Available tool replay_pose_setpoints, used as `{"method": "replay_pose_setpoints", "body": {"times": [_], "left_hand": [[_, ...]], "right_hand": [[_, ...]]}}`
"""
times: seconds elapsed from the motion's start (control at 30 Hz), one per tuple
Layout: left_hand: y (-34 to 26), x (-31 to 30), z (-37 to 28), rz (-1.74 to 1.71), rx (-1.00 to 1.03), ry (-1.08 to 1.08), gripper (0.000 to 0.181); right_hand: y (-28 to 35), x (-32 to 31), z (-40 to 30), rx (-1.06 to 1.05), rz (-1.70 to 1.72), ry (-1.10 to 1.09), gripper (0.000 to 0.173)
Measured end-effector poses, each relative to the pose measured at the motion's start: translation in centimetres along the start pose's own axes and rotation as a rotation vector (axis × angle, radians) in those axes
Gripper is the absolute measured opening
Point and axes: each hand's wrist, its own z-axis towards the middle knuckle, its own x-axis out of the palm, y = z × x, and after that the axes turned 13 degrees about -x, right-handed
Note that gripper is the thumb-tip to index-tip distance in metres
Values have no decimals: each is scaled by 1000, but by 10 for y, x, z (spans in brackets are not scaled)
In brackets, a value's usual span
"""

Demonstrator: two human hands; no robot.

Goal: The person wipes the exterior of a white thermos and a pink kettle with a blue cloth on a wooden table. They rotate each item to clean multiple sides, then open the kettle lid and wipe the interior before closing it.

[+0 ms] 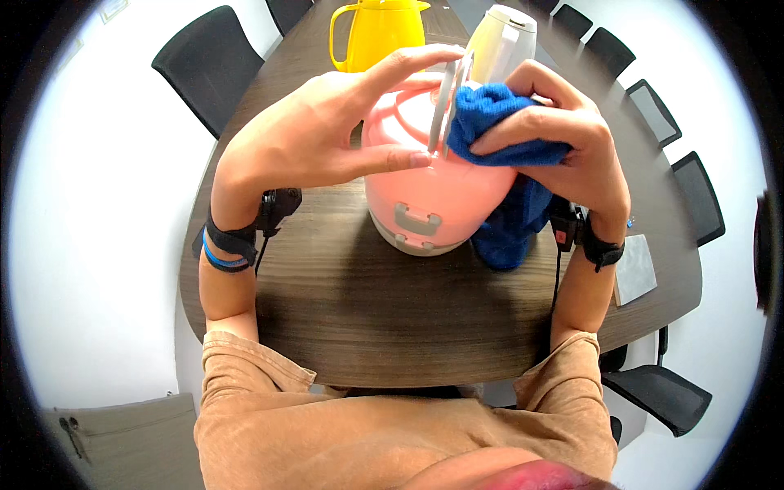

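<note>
A pink rounded container point(441, 190) with a light base stands on the table, a grey latch point(418, 219) on its near side. Its grey carrying handle point(442, 110) is raised above the lid. My left hand point(312, 128) spans that handle, thumb at the near end and index finger at the far end. In my right hand point(569, 128) is a bunched blue cloth point(496, 131), pressed up to the handle's right side. More blue cloth point(511, 226) hangs or lies below, beside the container; whether it is the same piece I cannot tell.
Behind the container stand a yellow jug point(386, 33) and a white and yellow jug point(502, 43). A grey flat pad or book point(636, 269) lies on the wooden table point(392, 331) at right. Black chairs point(211, 67) line both sides. Black devices point(278, 208) are strapped to both my wrists, with cables.
</note>
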Motion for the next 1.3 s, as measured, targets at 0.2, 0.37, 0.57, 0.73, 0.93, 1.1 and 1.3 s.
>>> {"method": "replay_pose_setpoints", "body": {"times": [0.2,0.37,0.57,0.73,0.93,1.1,1.3], "left_hand": [[4,3,-5,-8,-19,-44,88],[6,-4,0,121,-51,104,77],[2,0,-3,76,-1,49,61],[-4,-3,-2,67,-34,135,57],[-3,-4,-3,131,-5,185,52],[2,2,1,95,70,66,59],[17,4,3,24,95,49,76]], "right_hand": [[7,-6,0,27,63,89,40],[-4,-25,-12,188,-233,48,40],[-68,-26,-58,323,-441,-183,36],[-66,-17,-49,338,-481,-323,42],[-59,-2,-31,172,-263,-191,53],[-72,21,-40,296,-126,-44,48],[-71,5,-47,317,-99,26,49]]}}
